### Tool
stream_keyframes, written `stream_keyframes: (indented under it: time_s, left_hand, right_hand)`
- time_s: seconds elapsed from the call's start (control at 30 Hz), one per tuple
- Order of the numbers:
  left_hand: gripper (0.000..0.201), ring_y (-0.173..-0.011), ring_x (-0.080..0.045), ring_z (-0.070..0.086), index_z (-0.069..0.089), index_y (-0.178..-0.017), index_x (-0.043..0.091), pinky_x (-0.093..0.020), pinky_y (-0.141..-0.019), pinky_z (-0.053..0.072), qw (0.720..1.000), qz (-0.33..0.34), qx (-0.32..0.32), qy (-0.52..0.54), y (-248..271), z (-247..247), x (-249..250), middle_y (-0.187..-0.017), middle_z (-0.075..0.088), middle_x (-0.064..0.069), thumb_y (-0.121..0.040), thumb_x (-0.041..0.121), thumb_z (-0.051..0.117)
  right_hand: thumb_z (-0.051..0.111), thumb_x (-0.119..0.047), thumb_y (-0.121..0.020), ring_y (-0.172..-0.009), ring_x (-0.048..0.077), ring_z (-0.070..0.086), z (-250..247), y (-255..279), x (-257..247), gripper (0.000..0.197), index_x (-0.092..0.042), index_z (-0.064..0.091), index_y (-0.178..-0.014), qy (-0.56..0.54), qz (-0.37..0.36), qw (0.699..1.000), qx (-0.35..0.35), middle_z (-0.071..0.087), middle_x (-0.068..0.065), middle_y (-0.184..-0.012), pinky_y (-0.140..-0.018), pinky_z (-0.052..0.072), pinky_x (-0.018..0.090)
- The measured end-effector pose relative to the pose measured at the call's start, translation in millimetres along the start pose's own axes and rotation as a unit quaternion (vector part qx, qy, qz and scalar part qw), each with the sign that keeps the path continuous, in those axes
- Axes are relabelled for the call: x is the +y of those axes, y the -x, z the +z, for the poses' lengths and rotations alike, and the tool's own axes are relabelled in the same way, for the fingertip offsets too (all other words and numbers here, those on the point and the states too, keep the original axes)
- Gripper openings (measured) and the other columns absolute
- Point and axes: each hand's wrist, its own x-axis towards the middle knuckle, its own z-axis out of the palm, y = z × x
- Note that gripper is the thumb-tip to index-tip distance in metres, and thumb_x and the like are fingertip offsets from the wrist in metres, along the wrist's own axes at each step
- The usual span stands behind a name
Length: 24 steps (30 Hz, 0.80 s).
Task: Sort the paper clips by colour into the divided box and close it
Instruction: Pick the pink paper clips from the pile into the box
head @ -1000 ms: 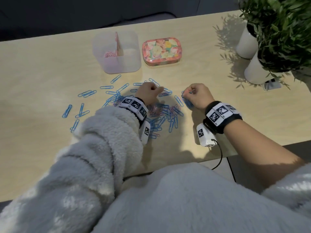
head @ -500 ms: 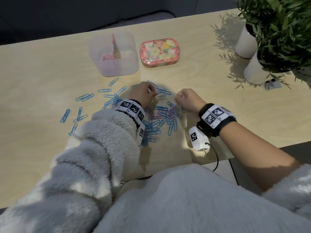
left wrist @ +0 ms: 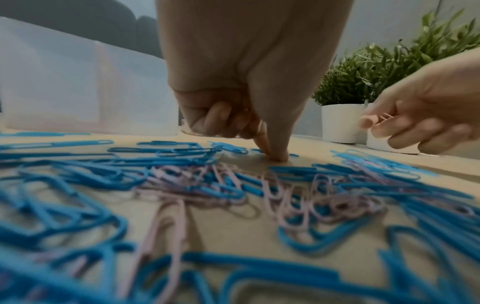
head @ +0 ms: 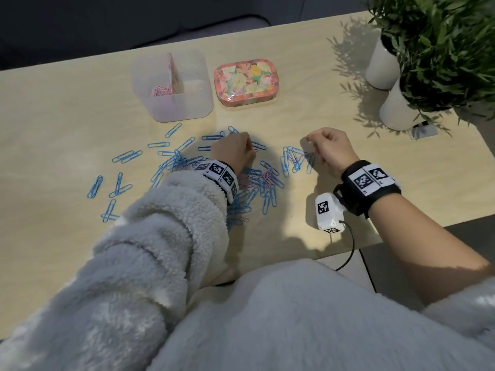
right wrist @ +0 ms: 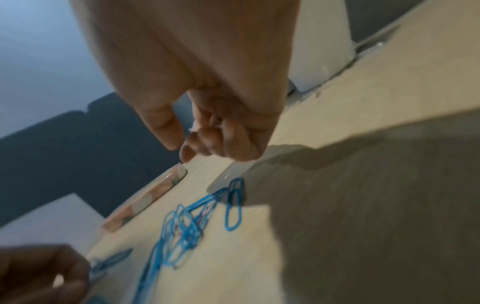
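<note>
One pink clip, right hand.

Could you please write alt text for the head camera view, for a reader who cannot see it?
A person's two hands work over blue paper clips and pink paper clips scattered on a wooden table; the left hand reaches down into them, the right hand is raised with curled fingers. Behind stand a translucent divided box holding pink clips, a floral lid and potted plants.

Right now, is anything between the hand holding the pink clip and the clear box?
Nothing visible. The right hand pinches a pink clip; bare table lies between it and the open divided box. The floral lid sits beside.
</note>
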Motion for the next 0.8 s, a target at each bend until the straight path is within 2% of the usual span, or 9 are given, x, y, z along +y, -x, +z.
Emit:
stream_keyframes:
  time_s: [0.03,0.1,0.2,0.27,0.37,0.47,0.53,0.63,0.8]
  left_hand:
    - [0.022,-0.101,-0.029,0.060,0.060,-0.104,0.014,-0.035,-0.079,0.046,1.000,0.001,-0.012,-0.010,-1,0,0,-0.110,0.064,-0.010,-0.090,0.029,0.052]
    - [0.024,-0.104,-0.030,0.058,0.059,-0.105,0.009,-0.037,-0.082,0.046,0.999,0.007,-0.046,-0.023,-2,0,0,-0.112,0.062,-0.012,-0.092,0.029,0.051]
    - [0.025,-0.105,-0.031,0.057,0.058,-0.105,0.004,-0.041,-0.089,0.046,0.996,0.018,-0.084,-0.008,-2,-1,-1,-0.114,0.061,-0.015,-0.094,0.025,0.050]
    - [0.023,-0.106,-0.030,0.056,0.057,-0.105,0.005,-0.040,-0.090,0.046,0.997,0.021,-0.073,0.002,-1,0,-1,-0.114,0.060,-0.014,-0.094,0.024,0.051]
    - [0.019,-0.105,-0.028,0.056,0.057,-0.103,0.006,-0.038,-0.089,0.045,0.998,0.023,-0.064,0.021,1,3,-5,-0.113,0.060,-0.013,-0.093,0.022,0.054]
    - [0.018,-0.103,-0.028,0.057,0.058,-0.100,0.006,-0.039,-0.088,0.047,0.997,0.031,-0.073,0.023,1,4,-9,-0.110,0.062,-0.013,-0.093,0.021,0.053]
    - [0.016,-0.099,-0.030,0.057,0.056,-0.098,0.006,-0.040,-0.087,0.047,0.996,0.037,-0.083,0.020,1,4,-10,-0.106,0.062,-0.014,-0.093,0.020,0.052]
    - [0.009,-0.087,-0.029,0.054,0.046,-0.088,0.009,-0.035,-0.073,0.041,0.995,0.051,-0.086,0.018,5,5,-9,-0.090,0.055,-0.013,-0.093,0.016,0.048]
    - [0.007,-0.076,-0.021,0.044,0.044,-0.085,0.009,-0.025,-0.056,0.032,0.989,0.027,-0.049,0.134,9,3,-13,-0.085,0.050,-0.007,-0.089,0.012,0.049]
  right_hand:
    - [0.056,-0.008,-0.083,-0.058,0.009,0.059,2,0,2,0.017,-0.015,0.060,-0.068,0.059,-0.023,0.998,-0.006,0.061,0.008,-0.070,-0.053,0.048,0.021]
    - [0.066,-0.017,-0.075,-0.068,0.020,0.061,8,2,6,0.012,-0.018,0.062,-0.063,0.162,-0.031,0.986,-0.031,0.067,0.008,-0.070,-0.070,0.052,0.034]
    - [0.070,-0.026,-0.073,-0.071,0.021,0.058,19,8,7,0.010,-0.017,0.065,-0.073,0.298,-0.029,0.954,-0.033,0.064,0.001,-0.070,-0.066,0.041,0.027]
    - [0.067,-0.021,-0.077,-0.070,0.021,0.057,25,8,6,0.008,-0.014,0.066,-0.073,0.309,-0.040,0.949,-0.041,0.063,0.001,-0.070,-0.065,0.039,0.025]
    - [0.067,-0.013,-0.080,-0.054,0.017,0.056,21,4,1,0.016,-0.009,0.063,-0.065,0.153,-0.006,0.986,-0.071,0.063,0.006,-0.058,-0.056,0.044,0.024]
    - [0.066,-0.008,-0.082,-0.034,0.000,0.050,0,-4,-4,0.021,-0.011,0.061,-0.063,0.094,0.008,0.995,-0.041,0.057,-0.008,-0.036,-0.040,0.042,0.014]
    - [0.067,-0.010,-0.080,-0.041,0.001,0.053,-11,-10,-4,0.017,-0.012,0.063,-0.064,0.112,0.006,0.994,-0.011,0.064,-0.006,-0.046,-0.047,0.047,0.017]
    - [0.064,-0.016,-0.080,-0.061,0.017,0.055,-15,-13,-2,0.019,-0.017,0.061,-0.062,0.190,-0.012,0.982,0.000,0.065,0.013,-0.075,-0.069,0.047,0.033]
    - [0.061,-0.014,-0.075,-0.087,0.027,0.060,-4,-4,-10,0.010,-0.020,0.063,-0.082,0.303,-0.043,0.952,0.027,0.066,0.007,-0.088,-0.077,0.045,0.030]
